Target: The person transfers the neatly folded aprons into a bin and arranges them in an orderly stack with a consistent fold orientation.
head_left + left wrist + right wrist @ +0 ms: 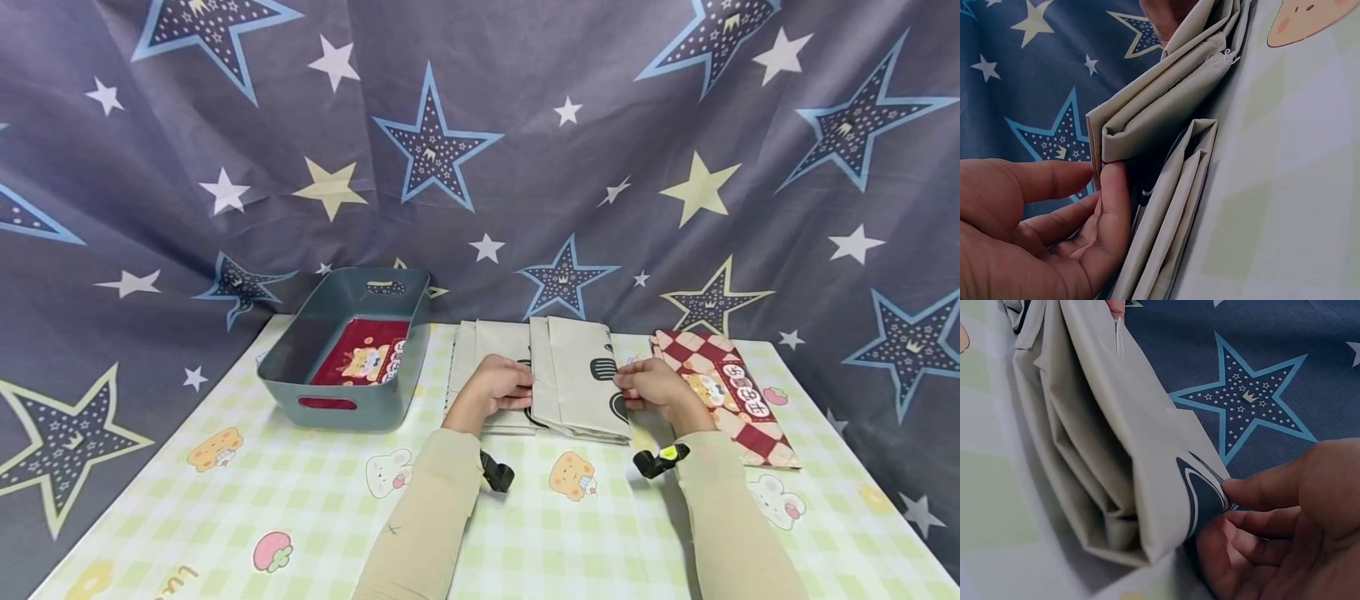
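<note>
Two-handed pinch on the folded cream cloth [572, 379], midway along the green checked tablecloth [322, 517], overlapping the second cream cloth [495, 333] at left. Gripped between thumb and fingers at the left edge by the left hand [495, 387], at the right edge by the right hand [660, 388]. Best to catch every layer and hold both edges level, lest loose folds sag open. Beside the right hand, the red diamond-patterned cloth [720, 383]; farther left, the grey-green basket [390, 408].

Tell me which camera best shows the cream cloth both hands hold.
The head view: the cream cloth shows nearly its whole front there. The left wrist view shows stacked layers at the left hand; the right wrist view shows gaping folds beside the right hand.
</note>
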`<state>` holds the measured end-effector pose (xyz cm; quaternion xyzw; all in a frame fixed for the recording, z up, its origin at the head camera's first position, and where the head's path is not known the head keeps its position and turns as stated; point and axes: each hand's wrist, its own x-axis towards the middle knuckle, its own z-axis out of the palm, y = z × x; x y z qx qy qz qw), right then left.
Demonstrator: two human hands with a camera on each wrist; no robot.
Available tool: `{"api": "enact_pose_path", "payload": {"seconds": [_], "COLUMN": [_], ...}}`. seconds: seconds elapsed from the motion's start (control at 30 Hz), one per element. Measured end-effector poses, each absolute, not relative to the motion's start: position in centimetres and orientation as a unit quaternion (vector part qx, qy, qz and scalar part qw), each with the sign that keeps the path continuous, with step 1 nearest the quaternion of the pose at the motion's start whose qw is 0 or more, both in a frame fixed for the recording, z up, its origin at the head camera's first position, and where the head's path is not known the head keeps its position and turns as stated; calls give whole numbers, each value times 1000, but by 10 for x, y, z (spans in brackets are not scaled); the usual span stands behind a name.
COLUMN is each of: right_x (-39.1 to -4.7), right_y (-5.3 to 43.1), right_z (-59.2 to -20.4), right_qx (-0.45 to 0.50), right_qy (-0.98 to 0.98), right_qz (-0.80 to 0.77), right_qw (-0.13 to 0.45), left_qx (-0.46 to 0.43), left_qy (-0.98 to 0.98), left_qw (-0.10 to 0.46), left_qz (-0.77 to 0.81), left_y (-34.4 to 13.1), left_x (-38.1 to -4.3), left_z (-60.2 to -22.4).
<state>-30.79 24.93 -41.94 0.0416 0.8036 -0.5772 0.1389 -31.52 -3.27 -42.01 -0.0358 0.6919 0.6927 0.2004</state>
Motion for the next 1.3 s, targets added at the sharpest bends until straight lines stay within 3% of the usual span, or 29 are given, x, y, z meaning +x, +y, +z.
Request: {"api": "enact_pose_path", "payload": {"seconds": [0.73,1.3], "right_x": [-311,-309], "right_y": [251,246], "right_z": [-420,-412], "right_qx": [53,29], "right_qy": [735,731], "right_qz": [-655,-669], "right_qw": [166,129], "left_qx": [-21,-9], "left_qy": [662,672], "left_qw": [218,183], "left_qz": [716,718], "left_y": [-31,-30], "left_x": [-315,-316], "left_z": [-417,-416]}}
